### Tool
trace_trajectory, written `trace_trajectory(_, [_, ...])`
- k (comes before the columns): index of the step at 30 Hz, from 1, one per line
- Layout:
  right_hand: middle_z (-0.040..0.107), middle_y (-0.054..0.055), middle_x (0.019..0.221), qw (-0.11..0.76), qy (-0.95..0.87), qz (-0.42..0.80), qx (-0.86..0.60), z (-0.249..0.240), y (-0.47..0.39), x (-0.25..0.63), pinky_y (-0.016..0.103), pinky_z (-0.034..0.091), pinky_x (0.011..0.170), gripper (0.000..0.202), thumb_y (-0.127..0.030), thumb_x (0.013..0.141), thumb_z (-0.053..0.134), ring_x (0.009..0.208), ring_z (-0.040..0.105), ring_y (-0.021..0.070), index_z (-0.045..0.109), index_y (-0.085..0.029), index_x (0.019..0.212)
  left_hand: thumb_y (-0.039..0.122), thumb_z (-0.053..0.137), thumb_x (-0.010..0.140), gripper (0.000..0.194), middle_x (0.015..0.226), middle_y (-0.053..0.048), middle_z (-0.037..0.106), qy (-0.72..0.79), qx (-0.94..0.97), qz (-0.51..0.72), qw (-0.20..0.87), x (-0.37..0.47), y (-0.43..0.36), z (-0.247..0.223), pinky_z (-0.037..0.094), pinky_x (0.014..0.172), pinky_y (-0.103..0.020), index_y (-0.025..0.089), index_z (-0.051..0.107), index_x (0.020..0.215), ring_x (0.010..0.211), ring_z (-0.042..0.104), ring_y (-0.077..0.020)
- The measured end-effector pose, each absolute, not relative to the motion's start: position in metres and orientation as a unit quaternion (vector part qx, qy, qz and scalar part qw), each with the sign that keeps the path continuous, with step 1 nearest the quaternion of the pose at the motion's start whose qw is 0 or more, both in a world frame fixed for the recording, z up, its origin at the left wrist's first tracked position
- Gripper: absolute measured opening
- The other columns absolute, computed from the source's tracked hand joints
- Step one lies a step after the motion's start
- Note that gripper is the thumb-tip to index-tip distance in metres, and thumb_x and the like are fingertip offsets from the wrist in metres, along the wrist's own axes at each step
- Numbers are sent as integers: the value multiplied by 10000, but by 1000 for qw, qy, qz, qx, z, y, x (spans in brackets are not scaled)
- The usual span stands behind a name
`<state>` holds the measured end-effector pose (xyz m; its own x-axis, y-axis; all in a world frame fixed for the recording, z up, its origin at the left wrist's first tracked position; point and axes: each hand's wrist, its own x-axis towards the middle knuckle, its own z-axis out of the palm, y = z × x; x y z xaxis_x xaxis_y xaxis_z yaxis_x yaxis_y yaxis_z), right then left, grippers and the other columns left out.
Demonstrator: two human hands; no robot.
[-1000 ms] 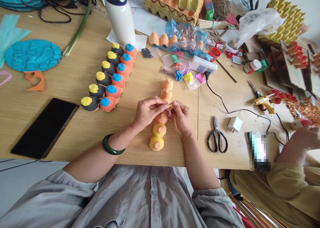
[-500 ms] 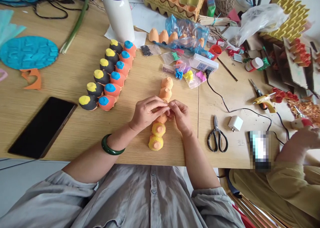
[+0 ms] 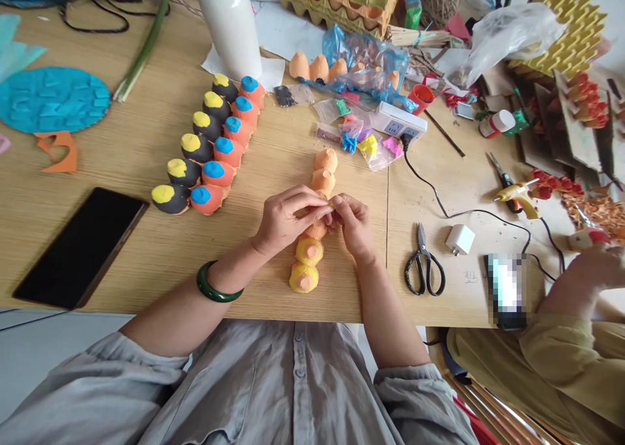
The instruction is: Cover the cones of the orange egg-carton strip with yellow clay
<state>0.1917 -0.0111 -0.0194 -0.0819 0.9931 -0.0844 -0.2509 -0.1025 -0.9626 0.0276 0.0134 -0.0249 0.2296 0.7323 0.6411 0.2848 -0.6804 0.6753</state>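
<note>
My left hand (image 3: 289,218) and my right hand (image 3: 352,221) meet over a strip of egg-carton cups (image 3: 325,161). Both are closed, thumbs and fingertips pinched together on a small yellow piece of clay (image 3: 333,204), mostly hidden by the fingers. The strip stands upright on the table under my hands, its middle covered by them. Its two nearest cups (image 3: 303,277) are coated yellow around a bare orange tip; the far cups are plain orange. To the left stand two finished-looking rows, black cups with yellow tops (image 3: 197,148) and orange-red cups with blue tops (image 3: 228,150).
Scissors (image 3: 424,266), a white charger (image 3: 459,240) and a blurred-out phone (image 3: 506,292) lie to the right, near another person's arm (image 3: 573,288). A power strip (image 3: 398,122) and clay bags (image 3: 371,146) lie ahead. A dark tablet (image 3: 81,246) is at left.
My fingertips have shifted slightly, and a bit of yellow now shows between them. The strip and the other things stay in place; the view has moved a little.
</note>
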Motion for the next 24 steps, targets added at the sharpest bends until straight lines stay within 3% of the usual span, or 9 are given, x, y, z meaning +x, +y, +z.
trace_trajectory(5, [559,-37,578,513,-430,602,-435,-20,-10,192,235,406,477,495,-601,903,737,487,474,83,617,-196,645,339,757,956,168,858,-20,794,341,725,533,273,29,16,-27,572,752,-232,192,779,877,795,739,-131])
trace_trajectory(12, [559,-52,554,528,-413,592,-448,-22,-10,191,233,377,448,481,-607,894,743,451,466,79,615,-201,667,404,776,935,244,1005,-47,799,326,724,518,318,27,16,-25,592,765,-244,205,797,1075,886,743,-153])
trace_trajectory(17, [560,-46,572,524,-424,594,-440,-20,-10,190,234,378,466,491,-587,911,735,470,468,74,600,-195,648,277,714,986,108,939,-23,811,331,734,531,262,28,15,-25,567,800,-239,211,797,969,855,741,-132])
trace_trajectory(24, [576,-59,592,520,-413,596,-451,-19,-10,191,230,400,477,427,-599,856,789,487,466,76,647,-206,767,419,753,948,221,885,-32,787,358,718,515,302,29,16,-25,567,737,-250,202,783,923,809,719,-146])
